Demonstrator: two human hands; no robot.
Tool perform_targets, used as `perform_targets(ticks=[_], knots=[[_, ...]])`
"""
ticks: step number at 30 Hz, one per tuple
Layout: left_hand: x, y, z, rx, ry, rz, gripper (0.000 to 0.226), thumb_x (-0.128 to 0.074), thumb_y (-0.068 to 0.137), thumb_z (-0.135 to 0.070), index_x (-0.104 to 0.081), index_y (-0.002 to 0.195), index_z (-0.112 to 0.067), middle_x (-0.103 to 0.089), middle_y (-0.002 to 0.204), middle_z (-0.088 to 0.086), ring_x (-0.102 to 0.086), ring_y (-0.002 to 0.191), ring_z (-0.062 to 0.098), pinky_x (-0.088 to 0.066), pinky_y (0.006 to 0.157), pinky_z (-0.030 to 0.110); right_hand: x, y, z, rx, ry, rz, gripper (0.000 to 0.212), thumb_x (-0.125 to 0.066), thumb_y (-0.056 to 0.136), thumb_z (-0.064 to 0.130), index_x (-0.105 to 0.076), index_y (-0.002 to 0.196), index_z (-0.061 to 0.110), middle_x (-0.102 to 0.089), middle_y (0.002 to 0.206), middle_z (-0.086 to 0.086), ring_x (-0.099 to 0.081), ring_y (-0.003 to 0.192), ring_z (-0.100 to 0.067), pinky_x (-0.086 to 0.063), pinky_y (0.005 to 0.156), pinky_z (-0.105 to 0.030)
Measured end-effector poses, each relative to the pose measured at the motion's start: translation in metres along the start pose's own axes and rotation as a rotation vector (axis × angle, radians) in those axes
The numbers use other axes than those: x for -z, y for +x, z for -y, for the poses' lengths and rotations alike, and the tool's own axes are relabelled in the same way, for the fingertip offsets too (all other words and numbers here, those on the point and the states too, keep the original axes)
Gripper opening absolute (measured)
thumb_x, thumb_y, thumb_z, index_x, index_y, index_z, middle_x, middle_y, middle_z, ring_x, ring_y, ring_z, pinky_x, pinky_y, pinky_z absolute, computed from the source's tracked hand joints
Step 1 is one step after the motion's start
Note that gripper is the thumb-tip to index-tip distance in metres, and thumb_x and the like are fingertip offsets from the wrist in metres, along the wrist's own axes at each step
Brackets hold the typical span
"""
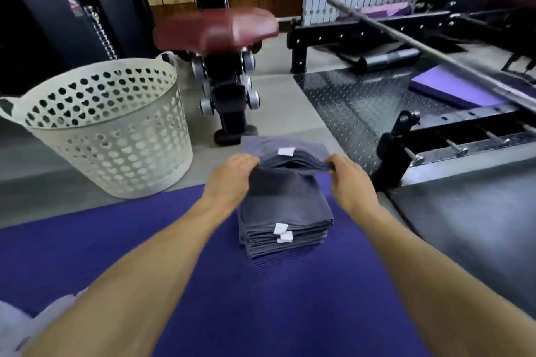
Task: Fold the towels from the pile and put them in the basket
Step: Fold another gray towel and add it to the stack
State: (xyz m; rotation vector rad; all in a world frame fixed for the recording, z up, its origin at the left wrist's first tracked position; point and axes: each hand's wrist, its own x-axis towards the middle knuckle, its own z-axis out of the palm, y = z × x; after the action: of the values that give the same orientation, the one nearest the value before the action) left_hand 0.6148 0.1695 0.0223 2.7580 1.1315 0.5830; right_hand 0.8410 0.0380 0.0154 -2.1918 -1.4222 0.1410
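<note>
A stack of grey towels (285,226) with white tags sits on the purple mat (116,240) in front of me. Both hands pinch the far edge of the top grey towel (293,164), which is raised off the stack. My left hand (232,175) grips its left corner and my right hand (349,180) grips its right corner. Part of the towel lies flat on the floor beyond the stack. The white perforated basket (107,136) stands to the left on the floor, and what I see of its inside looks empty.
A gym machine with dark red pads (214,29) and a black wheeled base stands just behind the towels. A black frame with a steel bar (435,38) and a checker plate (362,104) fills the right. A black bracket (391,153) sits close to my right hand.
</note>
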Motion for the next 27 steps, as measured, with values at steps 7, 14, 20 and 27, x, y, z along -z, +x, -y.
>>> perform_targets(ticks=[7,14,20,27], knots=[[-0.106,-0.061,0.007,0.101,-0.014,0.166,0.043,-0.054,0.083,-0.001,-0.063,0.124,-0.013,-0.06,0.125,0.003,-0.052,0.119,0.027,-0.056,0.074,0.042,-0.088,-0.056,-0.059,-0.021,-0.17,0.36,0.067,-0.054,0.089,0.007,-0.029,0.151,0.017,-0.023,0.16,0.004,-0.037,0.139,-0.021,-0.051,0.088,-0.038],[-0.094,-0.047,0.005,0.088,0.063,0.199,0.043,-0.057,0.092,-0.008,-0.055,0.134,-0.018,-0.045,0.138,0.009,-0.044,0.123,0.031,-0.053,0.074,0.041,-0.098,-0.044,-0.043,0.072,-0.193,0.315,0.063,-0.052,0.088,0.005,-0.036,0.148,0.016,-0.033,0.151,-0.001,-0.026,0.14,-0.026,-0.051,0.094,-0.042],[-0.097,-0.039,0.005,0.064,0.28,0.27,0.065,-0.055,0.089,0.0,-0.035,0.146,-0.025,-0.011,0.164,0.004,-0.019,0.146,0.031,-0.048,0.069,0.035,-0.103,-0.042,-0.048,0.084,-0.302,0.308,0.069,-0.05,0.091,0.006,-0.026,0.153,0.022,-0.023,0.155,-0.001,-0.03,0.138,-0.027,-0.054,0.086,-0.038],[-0.114,-0.062,0.035,-0.141,0.277,0.131,0.079,-0.082,0.059,0.014,-0.065,0.129,-0.019,-0.064,0.132,0.002,-0.066,0.112,0.034,-0.054,0.047,0.032,-0.119,-0.072,-0.061,0.183,-0.396,0.331,0.092,-0.066,0.073,0.004,-0.025,0.155,0.009,-0.026,0.16,-0.014,-0.027,0.146,-0.04,-0.047,0.105,-0.044]])
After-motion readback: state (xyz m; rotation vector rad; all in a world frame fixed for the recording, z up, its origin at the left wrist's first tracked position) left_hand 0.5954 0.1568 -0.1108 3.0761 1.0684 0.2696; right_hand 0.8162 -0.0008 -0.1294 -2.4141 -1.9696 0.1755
